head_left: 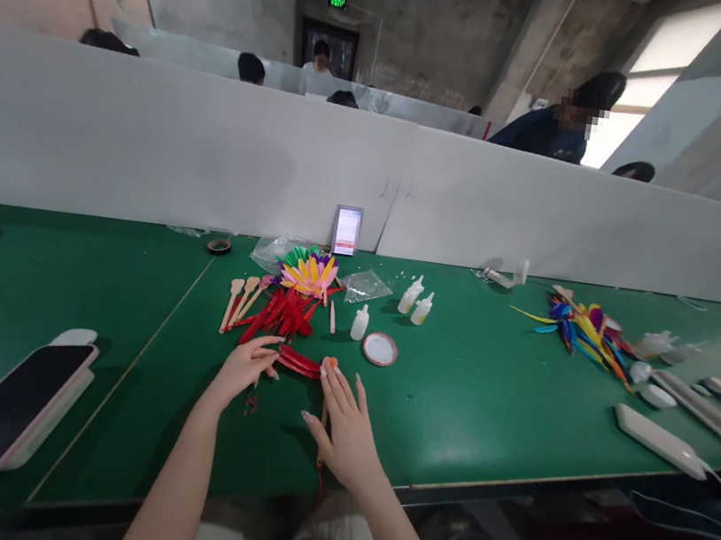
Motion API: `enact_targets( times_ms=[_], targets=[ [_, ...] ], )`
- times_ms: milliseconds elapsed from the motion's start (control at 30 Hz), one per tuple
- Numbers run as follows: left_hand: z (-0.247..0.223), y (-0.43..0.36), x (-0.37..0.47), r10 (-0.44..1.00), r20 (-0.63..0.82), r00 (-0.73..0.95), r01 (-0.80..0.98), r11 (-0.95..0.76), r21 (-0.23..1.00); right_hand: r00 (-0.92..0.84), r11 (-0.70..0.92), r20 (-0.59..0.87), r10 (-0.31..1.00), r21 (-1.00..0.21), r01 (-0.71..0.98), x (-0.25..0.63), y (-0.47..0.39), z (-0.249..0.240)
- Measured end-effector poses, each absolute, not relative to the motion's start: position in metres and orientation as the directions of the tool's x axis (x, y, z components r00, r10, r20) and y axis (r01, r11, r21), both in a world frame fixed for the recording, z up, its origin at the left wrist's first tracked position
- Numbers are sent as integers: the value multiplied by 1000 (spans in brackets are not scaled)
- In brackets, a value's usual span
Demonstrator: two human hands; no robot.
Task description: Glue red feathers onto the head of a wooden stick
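One red strip (299, 362) lies left of one dish (380, 349); I can't tell if my left hand (245, 372) pinches it; my right hand (342, 424), fingers apart, partly covers one stick (325, 413); three bottles (359, 323) stand behind the dish.

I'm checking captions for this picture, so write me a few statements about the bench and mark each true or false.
1. The tabletop is green. True.
2. The left hand rests on the round dish. False: it is at the left end of the red strips.
3. Three small white bottles stand near the round dish. True.
4. The lit screen lies flat on the tabletop. False: it stands upright by the white partition.
5. The right hand is at the right end of the red strips. True.
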State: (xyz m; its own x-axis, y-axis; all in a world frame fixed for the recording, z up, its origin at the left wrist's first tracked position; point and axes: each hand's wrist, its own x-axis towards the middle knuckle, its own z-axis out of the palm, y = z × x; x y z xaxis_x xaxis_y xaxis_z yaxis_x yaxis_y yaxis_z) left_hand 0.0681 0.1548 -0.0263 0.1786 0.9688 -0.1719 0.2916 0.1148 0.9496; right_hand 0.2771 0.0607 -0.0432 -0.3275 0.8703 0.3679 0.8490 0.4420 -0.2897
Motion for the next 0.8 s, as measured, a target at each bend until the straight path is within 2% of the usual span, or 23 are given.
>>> enact_targets(
  times_ms=[200,567,800],
  targets=[
    [-31,159,70,988,-118,103,297,82,951,-340,441,335,879,-299,846,278,61,-42],
    [-31,169,96,999,35,-23,506,-19,863,-330,422,303,894,-321,848,276,60,-40],
    [-39,169,90,998,16,-63,436,13,900,-332,415,284,900,-321,851,275,59,-39]
  ],
)
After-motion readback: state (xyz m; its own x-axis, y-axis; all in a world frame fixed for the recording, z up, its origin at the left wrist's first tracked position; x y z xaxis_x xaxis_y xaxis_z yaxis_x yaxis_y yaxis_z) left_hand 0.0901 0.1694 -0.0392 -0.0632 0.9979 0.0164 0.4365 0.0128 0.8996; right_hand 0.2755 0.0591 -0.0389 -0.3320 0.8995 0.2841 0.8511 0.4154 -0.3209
